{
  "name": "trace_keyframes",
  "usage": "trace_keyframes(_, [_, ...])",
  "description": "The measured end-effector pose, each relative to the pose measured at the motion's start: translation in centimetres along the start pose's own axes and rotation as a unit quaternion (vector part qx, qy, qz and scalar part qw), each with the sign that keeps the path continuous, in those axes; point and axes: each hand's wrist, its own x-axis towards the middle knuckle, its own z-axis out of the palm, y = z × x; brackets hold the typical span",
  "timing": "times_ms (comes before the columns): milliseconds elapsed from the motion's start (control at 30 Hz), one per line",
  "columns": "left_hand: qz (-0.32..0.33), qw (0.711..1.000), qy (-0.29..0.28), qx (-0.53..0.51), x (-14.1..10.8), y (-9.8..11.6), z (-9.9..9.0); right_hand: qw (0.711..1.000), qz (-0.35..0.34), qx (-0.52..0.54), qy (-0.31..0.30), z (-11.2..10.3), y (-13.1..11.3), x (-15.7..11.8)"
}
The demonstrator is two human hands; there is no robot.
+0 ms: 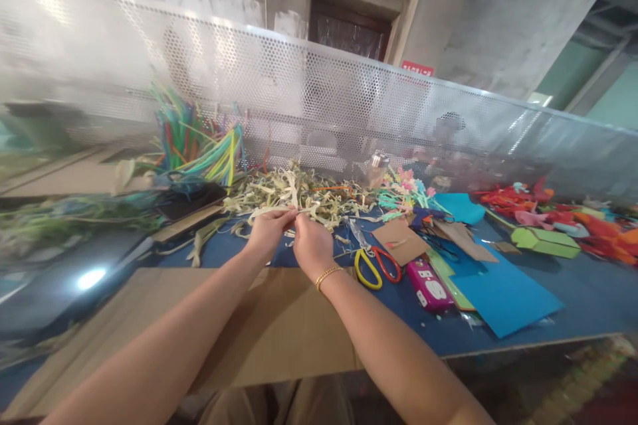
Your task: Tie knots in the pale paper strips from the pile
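Note:
My left hand (269,231) and my right hand (313,242) meet over the near edge of a heap of pale, dry-looking strips (343,202). Both are closed, thumbs and fingertips pinched together. A pale strip (292,189) rises from between the fingertips; whether it is husk, leaf or paper I cannot tell. Its lower end is hidden by the fingers. Under my forearms lies a flat cardboard sheet (279,325). Just right of my right hand are scissors (369,269) with one yellow and one red handle loop.
A purple box (429,287), blue paper (513,299) and brown card pieces (399,242) lie to the right. Farther right are red and orange pieces (608,236). Colourful pipe cleaners (199,139) stand at back left. A perforated metal panel (349,103) borders the table's far side.

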Motion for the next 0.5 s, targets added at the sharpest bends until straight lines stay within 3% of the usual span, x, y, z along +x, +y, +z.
trace_keyframes(133, [-0.005, 1.000, 0.010, -0.011, 0.0, 0.2, -0.2, 1.000, -0.018, -0.008, -0.001, 0.3, 0.1, 0.0])
trace_keyframes(367, [-0.023, 0.996, -0.075, 0.048, -0.2, 1.0, -0.2, 0.997, -0.011, 0.040, 0.062, 0.0, 2.1, 0.5])
trace_keyframes(500, [0.042, 0.986, -0.033, 0.156, 0.3, 0.7, -0.5, 0.992, -0.013, 0.090, 0.092, -0.2, 2.6, 0.5])
